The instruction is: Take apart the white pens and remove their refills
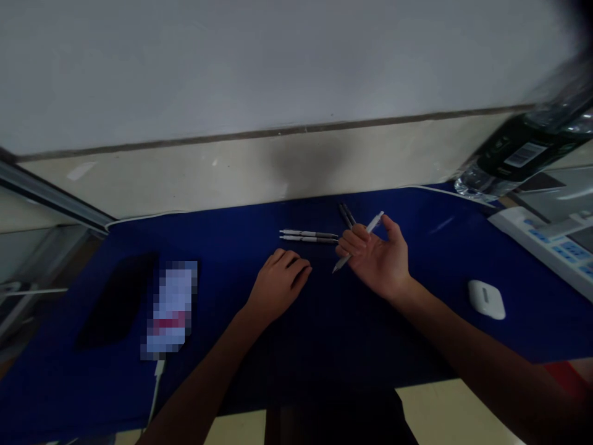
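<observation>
My right hand (377, 256) is turned palm up, with its fingers curled round a white and grey pen (374, 222). The pen slants, its tip pointing down to the left and its white end up by the thumb. My left hand (280, 278) lies palm down on the blue table top (324, 346), holding nothing, fingers slightly bent. Just beyond it two white and grey pens (306, 236) lie side by side. Behind my right hand are dark pens (346, 214), partly hidden by the fingers.
On the left lie a lit phone (171, 309) on a white cable (156, 383) and a dark flat object (118, 300). To the right are a white earbud case (486, 300), a white power strip (546, 241) and a plastic bottle (519, 151). A wall (231, 167) borders the far edge.
</observation>
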The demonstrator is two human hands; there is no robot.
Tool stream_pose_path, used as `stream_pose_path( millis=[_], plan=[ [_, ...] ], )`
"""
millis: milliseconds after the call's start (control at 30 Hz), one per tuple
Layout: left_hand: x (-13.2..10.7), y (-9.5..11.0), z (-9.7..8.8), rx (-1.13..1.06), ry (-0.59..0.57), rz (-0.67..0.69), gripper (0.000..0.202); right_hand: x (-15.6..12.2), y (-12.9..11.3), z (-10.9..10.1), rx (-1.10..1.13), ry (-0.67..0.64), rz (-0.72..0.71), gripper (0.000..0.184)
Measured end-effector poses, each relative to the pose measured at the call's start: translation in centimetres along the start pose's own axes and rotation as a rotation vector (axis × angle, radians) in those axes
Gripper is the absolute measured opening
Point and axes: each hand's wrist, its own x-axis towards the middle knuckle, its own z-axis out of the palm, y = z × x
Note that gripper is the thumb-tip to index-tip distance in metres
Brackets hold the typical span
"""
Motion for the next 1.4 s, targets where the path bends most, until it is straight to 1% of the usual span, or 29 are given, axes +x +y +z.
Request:
stream_pose_path(
  millis=[167,300,500,633,733,833,900,1000,1100,1400],
  plan=[
    [0.01,-0.05,-0.06,-0.001,-0.004,-0.003,0.021,0.16,0.07,-0.38,-0.104,-0.004,-0.037,0.060],
    [0.03,0.01,-0.20,-0.003,-0.012,-0.007,0.021,0.13,0.03,-0.56,-0.090,0.000,-0.034,0.059],
    [0.04,-0.03,-0.18,-0.009,0.006,-0.008,0.022,0.14,0.04,-0.50,-0.070,0.026,-0.038,0.058],
    [0.06,-0.08,-0.17,0.000,-0.018,-0.020,0.021,0.17,0.06,-0.51,-0.035,0.011,-0.031,0.055],
    [0.06,-0.09,-0.15,0.003,-0.011,-0.021,0.020,0.14,0.04,-0.43,-0.027,0.014,-0.020,0.057],
    [0.04,-0.10,-0.12,0.001,-0.003,-0.013,0.021,0.11,0.03,-0.36,-0.067,0.022,-0.020,0.059],
    [0.03,-0.10,-0.11,0.000,-0.001,-0.012,0.021,0.09,0.03,-0.34,-0.109,-0.002,-0.028,0.057],
    [0.01,-0.12,-0.09,-0.005,-0.001,-0.010,0.021,0.00,0.04,-0.30,-0.177,-0.036,-0.068,0.054],
    [0.01,-0.15,-0.06,-0.013,0.003,-0.009,0.022,-0.07,0.05,-0.28,-0.210,-0.040,-0.097,0.054],
    [0.08,-0.08,-0.21,-0.002,-0.033,-0.025,0.020,-0.04,0.13,-0.28,-0.020,-0.020,-0.009,0.057]
  ],
)
